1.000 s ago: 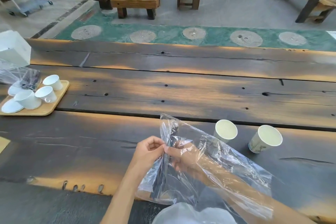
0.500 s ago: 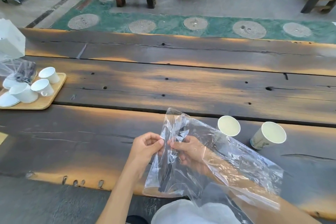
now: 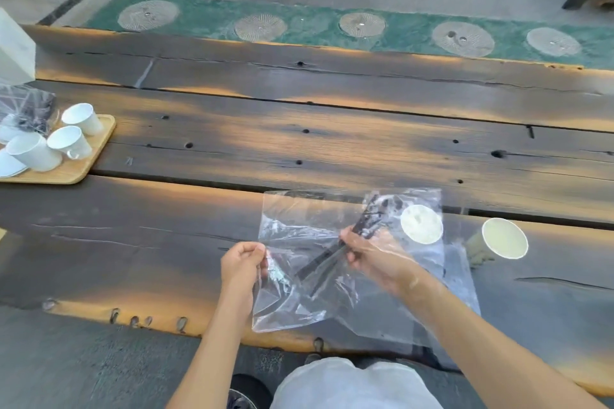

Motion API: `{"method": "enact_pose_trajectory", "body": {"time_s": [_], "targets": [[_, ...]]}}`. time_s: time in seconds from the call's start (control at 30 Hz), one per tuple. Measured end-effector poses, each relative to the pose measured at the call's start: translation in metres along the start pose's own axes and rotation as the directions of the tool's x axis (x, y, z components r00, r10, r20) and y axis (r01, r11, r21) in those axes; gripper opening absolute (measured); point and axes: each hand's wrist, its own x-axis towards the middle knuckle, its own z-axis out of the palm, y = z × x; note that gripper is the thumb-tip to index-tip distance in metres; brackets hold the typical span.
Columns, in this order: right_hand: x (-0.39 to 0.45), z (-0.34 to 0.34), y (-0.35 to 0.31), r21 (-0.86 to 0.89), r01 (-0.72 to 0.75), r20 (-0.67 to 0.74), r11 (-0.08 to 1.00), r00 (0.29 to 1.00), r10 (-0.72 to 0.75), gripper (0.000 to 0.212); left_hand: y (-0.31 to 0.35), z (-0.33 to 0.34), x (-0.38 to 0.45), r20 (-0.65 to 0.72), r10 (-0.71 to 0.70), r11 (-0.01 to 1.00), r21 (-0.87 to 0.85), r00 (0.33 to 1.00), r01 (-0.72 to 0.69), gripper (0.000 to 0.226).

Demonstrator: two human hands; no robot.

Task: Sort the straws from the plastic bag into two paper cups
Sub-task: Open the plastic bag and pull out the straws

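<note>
Clear, crinkled plastic film forms the plastic bag (image 3: pixel 335 282), which is held up just above the near edge of the bench (image 3: pixel 232 149), a slab of dark, weathered planks with knots, cracks and amber patches. The left hand (image 3: pixel 242 265) pinches the bag's left edge between thumb and curled fingers. The right hand (image 3: pixel 368 257) is inside the bag, its grip closed around a bundle of straws (image 3: pixel 335 251): thin, straight, dark sticks that run diagonally from lower left to upper right. Their exact count cannot be told through the creased film. The near paper cup (image 3: pixel 421 224) shows through the bag's upper right corner, so it lies behind the film, upright with its pale round mouth showing. The far paper cup (image 3: pixel 504 238) stands just to the right, apart from the bag, with a printed side wall and a thin rolled rim. No straws are visible in either cup. Judged step: extraction of the straws from the bag, with sorting not yet begun. The next move likely calls for the right hand to draw the bundle out through the bag's mouth while the left hand keeps the opening taut, then to divide the straws between the two cups. The limp, clinging film could snag the straws, and the light cups could tip on contact. At far left, a pale wooden tray (image 3: pixel 96 156) carries white ceramic cups (image 3: pixel 71 141).
</note>
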Motion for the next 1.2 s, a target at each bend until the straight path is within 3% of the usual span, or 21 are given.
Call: {"method": "enact_pose_trajectory", "body": {"time_s": [0.07,0.17,0.3,0.43,0.57,0.63,0.67,0.7,0.77,0.8,0.83,0.9,0.93,1.2], "targets": [[0.002,-0.002,-0.007,0.061,0.026,-0.054,0.998,0.998,-0.023,0.010,-0.007,-0.004,0.009,-0.078,-0.032,0.999,-0.032,0.996,0.030,0.008],[0.006,-0.007,-0.017,0.121,0.068,-0.101,0.990,0.993,-0.056,0.014,-0.013,-0.010,0.022,-0.199,-0.061,0.996,-0.071,0.978,0.048,0.012],[0.013,-0.009,-0.030,0.150,0.146,-0.209,0.978,0.971,-0.113,0.012,-0.025,-0.019,0.043,-0.358,-0.164,0.976,-0.193,0.919,0.099,0.021],[0.021,-0.015,-0.040,0.282,0.248,-0.376,0.927,0.917,-0.131,0.014,-0.036,-0.027,0.054,-0.388,-0.324,0.896,-0.419,0.863,0.148,0.030],[0.027,-0.026,-0.048,0.348,0.296,-0.440,0.889,0.889,-0.124,0.017,-0.053,-0.038,0.066,-0.340,-0.466,0.718,-0.685,0.817,0.124,0.046],[0.029,-0.032,-0.050,0.368,0.313,-0.440,0.876,0.888,-0.133,0.016,-0.062,-0.043,0.067,-0.302,-0.495,0.629,-0.772,0.815,0.096,0.040],[0.029,-0.034,-0.051,0.371,0.321,-0.439,0.872,0.888,-0.140,0.015,-0.065,-0.046,0.069,-0.224,-0.533,0.474,-0.878,0.816,0.068,0.032],[0.030,-0.036,-0.051,0.372,0.327,-0.438,0.869,0.887,-0.146,0.014,-0.063,-0.047,0.067,-0.209,-0.576,0.406,-0.912,0.790,0.055,0.030],[0.031,-0.038,-0.051,0.388,0.341,-0.444,0.857,0.883,-0.150,0.013,-0.072,-0.045,0.072,-0.071,-0.591,0.262,-0.959,0.803,0.108,0.040],[0.031,-0.039,-0.051,0.404,0.350,-0.450,0.845,0.880,-0.150,0.013,-0.076,-0.044,0.075,-0.111,-0.608,0.333,-0.935,0.786,0.125,0.043],[0.032,-0.040,-0.052,0.422,0.361,-0.456,0.832,0.877,-0.150,0.013,-0.078,-0.045,0.069,-0.071,-0.589,0.270,-0.956,0.805,0.112,0.042],[0.033,-0.042,-0.055,0.455,0.379,-0.461,0.806,0.875,-0.151,0.013,-0.074,-0.043,0.061,-0.186,-0.601,0.402,-0.911,0.777,0.093,0.039],[0.033,-0.043,-0.056,0.463,0.379,-0.458,0.801,0.876,-0.149,0.014,-0.076,-0.043,0.062,-0.151,-0.576,0.365,-0.927,0.803,0.088,0.040],[0.035,-0.040,-0.033,0.404,0.206,-0.358,0.891,0.932,-0.053,0.008,-0.070,-0.029,0.055,-0.225,-0.620,0.636,-0.705,0.752,0.314,0.038]]}}
